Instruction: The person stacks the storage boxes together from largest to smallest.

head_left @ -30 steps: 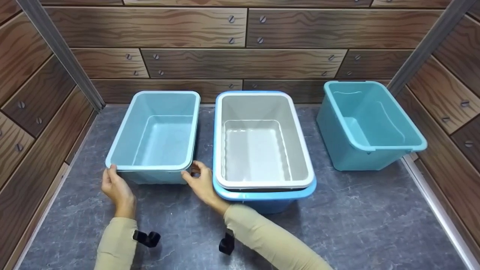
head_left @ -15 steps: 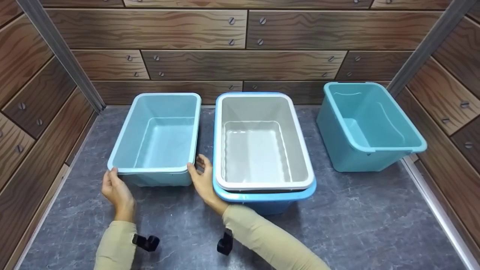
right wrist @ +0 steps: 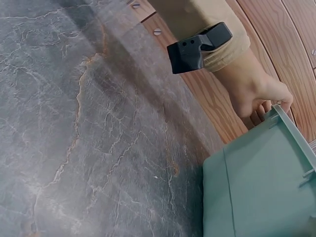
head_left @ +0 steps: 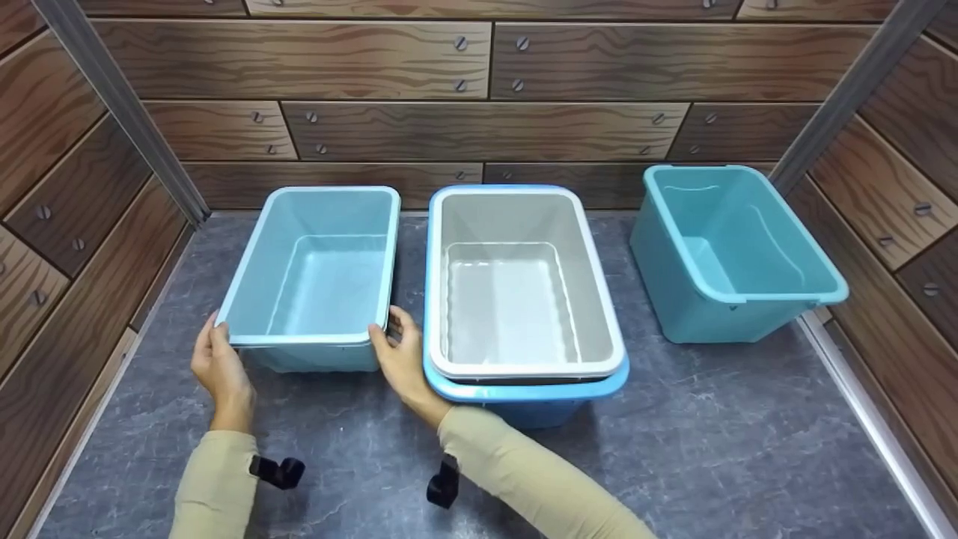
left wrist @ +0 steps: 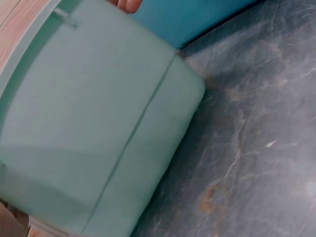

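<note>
One pale-blue tub (head_left: 318, 299) lies between left hand (head_left: 220, 367) and right hand (head_left: 405, 365) — fingers (head_left: 203, 344) curled, gripping its near corners.

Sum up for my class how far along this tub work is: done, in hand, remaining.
Done, apparently: the grey tub sits inside the blue bin. In hand: the light-blue tub, its near corners held by the left hand and the right hand. Possibly remaining: releasing it, then the teal bin, which stands apart, untouched, with nothing visible inside.
</note>
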Available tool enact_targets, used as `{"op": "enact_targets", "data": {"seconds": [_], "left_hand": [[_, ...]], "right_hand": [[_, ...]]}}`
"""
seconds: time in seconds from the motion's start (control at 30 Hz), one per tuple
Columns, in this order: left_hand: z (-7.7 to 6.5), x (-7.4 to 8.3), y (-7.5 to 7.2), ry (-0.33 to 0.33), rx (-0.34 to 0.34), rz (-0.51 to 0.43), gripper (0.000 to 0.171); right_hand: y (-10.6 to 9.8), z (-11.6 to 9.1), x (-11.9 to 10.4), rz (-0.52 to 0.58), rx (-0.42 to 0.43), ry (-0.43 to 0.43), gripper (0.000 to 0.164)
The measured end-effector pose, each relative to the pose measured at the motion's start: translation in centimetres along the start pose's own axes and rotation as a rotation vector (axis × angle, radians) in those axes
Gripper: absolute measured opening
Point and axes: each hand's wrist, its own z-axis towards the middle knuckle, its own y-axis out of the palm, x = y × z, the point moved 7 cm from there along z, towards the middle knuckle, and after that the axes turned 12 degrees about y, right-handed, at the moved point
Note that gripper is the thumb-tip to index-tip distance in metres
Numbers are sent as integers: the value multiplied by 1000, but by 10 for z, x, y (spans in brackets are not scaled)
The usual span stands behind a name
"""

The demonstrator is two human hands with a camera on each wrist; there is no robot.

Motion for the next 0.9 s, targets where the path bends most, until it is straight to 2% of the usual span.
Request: {"op": "enact_targets", "data": {"seconds": [0.1, 0.27, 0.5, 0.67, 0.9], "left_hand": [[1, 0, 1, -5, -33, -5, 46], [2, 0, 1, -8, -41, -22, 46], [5, -1, 0, -25, 12, -42, 45], [6, -3, -1, -37, 10, -72, 44], [6, 1, 2, -12, 14, -113, 42]], "right_hand": [[0, 1, -1, -11, 1, -17, 47], [0, 1, -1, -44, 15, -20, 46], [2, -2, -2, -97, 19, -3, 47], [4, -6, -3, -117, 23, 9, 47], [7, -11, -11, -179, 61, 30, 47]]}}
